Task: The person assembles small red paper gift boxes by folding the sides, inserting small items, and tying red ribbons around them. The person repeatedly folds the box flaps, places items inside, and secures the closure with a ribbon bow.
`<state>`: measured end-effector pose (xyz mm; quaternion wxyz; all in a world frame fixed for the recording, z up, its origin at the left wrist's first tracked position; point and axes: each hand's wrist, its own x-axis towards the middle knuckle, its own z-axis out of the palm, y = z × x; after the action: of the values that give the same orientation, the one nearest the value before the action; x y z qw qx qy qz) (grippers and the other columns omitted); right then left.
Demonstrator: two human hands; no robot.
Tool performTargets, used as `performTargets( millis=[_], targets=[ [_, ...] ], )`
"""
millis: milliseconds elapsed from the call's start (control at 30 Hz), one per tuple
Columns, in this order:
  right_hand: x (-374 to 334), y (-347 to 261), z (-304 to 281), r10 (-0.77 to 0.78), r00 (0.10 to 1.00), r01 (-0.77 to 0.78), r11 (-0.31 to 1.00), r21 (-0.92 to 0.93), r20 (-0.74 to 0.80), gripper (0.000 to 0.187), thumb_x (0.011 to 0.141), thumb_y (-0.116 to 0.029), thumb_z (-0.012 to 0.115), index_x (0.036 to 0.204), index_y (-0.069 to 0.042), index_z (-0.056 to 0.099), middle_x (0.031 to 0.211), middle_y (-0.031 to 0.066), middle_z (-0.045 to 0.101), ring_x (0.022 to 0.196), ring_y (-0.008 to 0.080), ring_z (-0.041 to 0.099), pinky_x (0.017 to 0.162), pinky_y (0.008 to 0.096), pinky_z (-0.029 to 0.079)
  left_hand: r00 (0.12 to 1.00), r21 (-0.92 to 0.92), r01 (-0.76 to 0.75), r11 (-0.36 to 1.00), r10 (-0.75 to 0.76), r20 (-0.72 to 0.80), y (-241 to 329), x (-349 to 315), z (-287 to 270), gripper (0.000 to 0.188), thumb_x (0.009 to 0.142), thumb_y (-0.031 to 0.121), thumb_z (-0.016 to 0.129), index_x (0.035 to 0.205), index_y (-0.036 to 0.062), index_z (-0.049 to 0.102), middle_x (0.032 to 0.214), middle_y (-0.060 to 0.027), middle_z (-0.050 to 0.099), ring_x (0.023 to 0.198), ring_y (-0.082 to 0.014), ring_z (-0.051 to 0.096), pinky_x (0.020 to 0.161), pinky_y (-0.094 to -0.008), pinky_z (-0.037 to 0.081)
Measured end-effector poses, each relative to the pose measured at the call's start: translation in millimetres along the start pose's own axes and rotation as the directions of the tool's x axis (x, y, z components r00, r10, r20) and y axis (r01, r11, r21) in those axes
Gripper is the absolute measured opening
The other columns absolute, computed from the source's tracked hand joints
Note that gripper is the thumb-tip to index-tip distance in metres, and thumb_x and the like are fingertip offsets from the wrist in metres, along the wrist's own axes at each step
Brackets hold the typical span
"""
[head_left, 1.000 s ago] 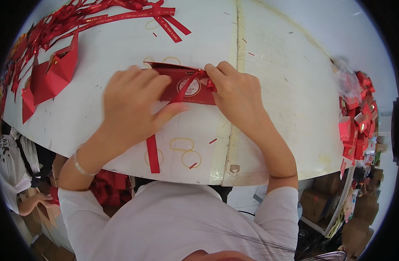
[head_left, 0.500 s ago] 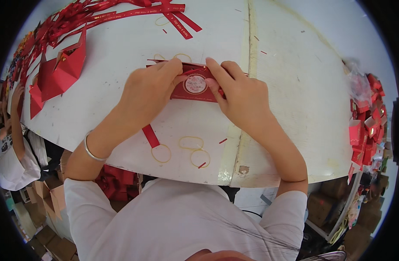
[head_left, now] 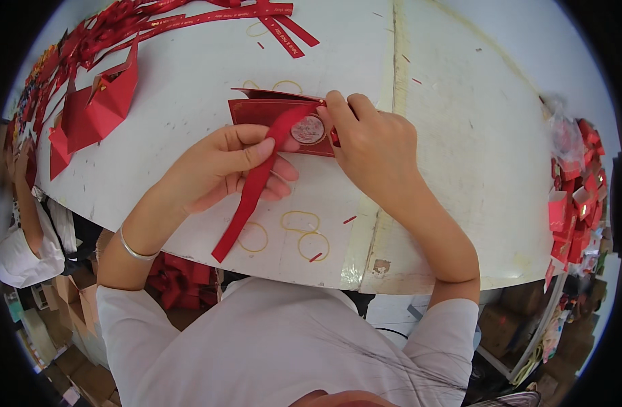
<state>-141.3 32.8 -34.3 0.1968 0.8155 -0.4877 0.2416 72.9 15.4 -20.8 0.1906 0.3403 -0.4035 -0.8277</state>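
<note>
A small red folded paper box (head_left: 256, 112) with a round pale label (head_left: 308, 129) lies on the white table (head_left: 453, 169) in front of me. A red ribbon (head_left: 254, 188) runs from its upper right corner down toward me, its free end hanging to the lower left. My left hand (head_left: 239, 163) pinches that ribbon between thumb and fingers, just in front of the box, the other fingers loosely curled. At the box's right end my right hand (head_left: 375, 142) grips the corner where the ribbon comes out; its fingertips partly hide that spot.
Several yellow rubber bands (head_left: 313, 233) and red scraps lie on the table. Red printed ribbons (head_left: 168, 24) spread at the far left, above folded red boxes (head_left: 111, 102). More red boxes (head_left: 572, 210) are heaped at the right edge. Another person's arm (head_left: 29, 210) is at the left.
My left hand has left the box's top edge and come down toward me, drawing the ribbon out across the front of the box. My right hand stays at the right corner.
</note>
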Motion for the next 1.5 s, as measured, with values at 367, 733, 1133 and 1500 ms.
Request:
performTargets(
  millis=[367,733,1133,1500],
  targets=[
    [-5,1,3,0.001,0.999,-0.001,1.0,-0.006,0.034,0.024,0.071,-0.012,0.062,0.092,-0.001,0.057,0.061,0.0048,0.05,0.04,0.0141,0.049,0.039,0.025,0.037,0.932,-0.486,0.286,0.826,-0.122,0.34,-31,11,-13,0.07,0.095,0.055,0.017,0.125,0.001,0.048,0.067,-0.0097,0.06,0.045,-0.0138,0.043,0.051,-0.0259,0.043],
    [2,-3,-7,0.137,0.987,-0.151,0.972,0.18,0.086,0.031,0.081,-0.032,0.061,0.071,-0.003,0.059,0.056,0.005,0.049,0.038,0.0158,0.048,0.035,0.0278,0.036,0.83,0.963,-0.053,0.263,0.548,-0.104,20,-17,9,0.029,0.087,0.028,0.061,0.077,0.001,0.066,0.047,-0.0036,0.048,0.041,-0.0128,0.041,0.043,-0.025,0.032],
    [3,-11,3,0.192,0.981,-0.194,0.978,0.072,0.032,0.035,0.083,-0.037,0.062,0.067,-0.007,0.056,0.056,0.0029,0.048,0.038,0.019,0.048,0.034,0.0293,0.035,0.989,0.193,0.001,0.981,0.028,-0.144,10,-13,14,0.044,0.095,0.038,0.044,0.11,-0.0002,0.058,0.094,-0.0122,0.065,0.077,-0.0206,0.063,0.074,-0.033,0.05],
    [3,-11,4,0.157,0.987,-0.158,0.987,0.034,0.041,0.036,0.084,-0.037,0.059,0.074,-0.003,0.061,0.061,0.0038,0.052,0.04,0.0156,0.05,0.036,0.027,0.039,0.995,-0.159,-0.097,0.983,0.096,-0.01,-20,5,4,0.017,0.088,0.015,0.06,0.099,0.0023,0.059,0.092,-0.0044,0.059,0.078,-0.0124,0.055,0.087,-0.0372,0.048]
  ],
)
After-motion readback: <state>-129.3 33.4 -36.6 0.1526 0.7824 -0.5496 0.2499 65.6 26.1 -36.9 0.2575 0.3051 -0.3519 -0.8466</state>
